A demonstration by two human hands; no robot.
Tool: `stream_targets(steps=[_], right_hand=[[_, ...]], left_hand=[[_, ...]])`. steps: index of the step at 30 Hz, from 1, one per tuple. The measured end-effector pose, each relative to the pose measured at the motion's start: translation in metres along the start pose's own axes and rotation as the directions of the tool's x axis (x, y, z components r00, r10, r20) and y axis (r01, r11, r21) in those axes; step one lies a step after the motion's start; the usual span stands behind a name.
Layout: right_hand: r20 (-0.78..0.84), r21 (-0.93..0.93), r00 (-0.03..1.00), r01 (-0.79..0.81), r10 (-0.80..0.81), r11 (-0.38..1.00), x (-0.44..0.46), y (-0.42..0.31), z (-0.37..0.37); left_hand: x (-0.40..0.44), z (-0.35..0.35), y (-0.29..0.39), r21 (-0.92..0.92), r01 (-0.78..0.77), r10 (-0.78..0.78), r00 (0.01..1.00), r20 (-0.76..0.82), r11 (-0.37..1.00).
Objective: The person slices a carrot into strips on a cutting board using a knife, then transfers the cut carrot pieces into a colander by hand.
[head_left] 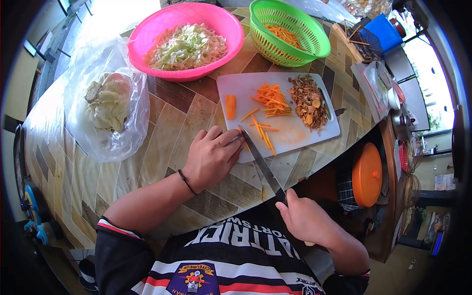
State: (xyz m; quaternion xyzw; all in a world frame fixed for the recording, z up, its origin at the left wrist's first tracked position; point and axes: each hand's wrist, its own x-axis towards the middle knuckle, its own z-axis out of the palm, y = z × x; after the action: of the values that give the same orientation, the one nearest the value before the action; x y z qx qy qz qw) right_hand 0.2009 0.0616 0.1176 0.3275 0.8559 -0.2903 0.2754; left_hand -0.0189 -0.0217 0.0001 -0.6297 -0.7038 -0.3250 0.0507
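Two hands work at the lower left edge of a white cutting board (290,143) in the centre of the frame. The right hand (304,216), right of centre and low, is closed round the handle of a kitchen knife (261,164), whose blade slants up and left to the other hand. The left hand (212,158) is curled beside the blade tip; a sliver of orange shows there, but I cannot tell whether its fingers grip anything.

The carrot block (230,106) lies on the board's left side, with carrot strips (272,98) to its right. The block looks light, firm and crisp, perhaps slippery where cut; it is best held by its long sides, fingertips tucked in. The thin strips probably bend or snap easily, so a loose scoop from beneath suits them. The knife seems stiff and rather heavier, safe to take only by the handle.
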Motion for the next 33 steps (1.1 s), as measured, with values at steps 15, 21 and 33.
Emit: stream_targets(steps=[15, 21, 33], right_hand=[[-0.043, 0.013, 0.999, 0.019, -0.019, 1.0, 0.006, 0.014, 0.016], [-0.065, 0.022, 0.998, 0.015, -0.013, 1.0, 0.007, 0.014, 0.02], [-0.102, 0.083, 0.995, 0.0, 0.008, 0.997, 0.015, 0.008, 0.025]], left_hand=[[0.0, 0.001, 0.0, 0.011, 0.003, -0.004, 1.0, 0.013, 1.0], [0.0, 0.002, 0.0, 0.019, 0.009, -0.009, 1.0, 0.017, 1.0], [0.002, -0.003, 0.003, 0.057, 0.002, -0.003, 1.0, 0.011, 0.998]])
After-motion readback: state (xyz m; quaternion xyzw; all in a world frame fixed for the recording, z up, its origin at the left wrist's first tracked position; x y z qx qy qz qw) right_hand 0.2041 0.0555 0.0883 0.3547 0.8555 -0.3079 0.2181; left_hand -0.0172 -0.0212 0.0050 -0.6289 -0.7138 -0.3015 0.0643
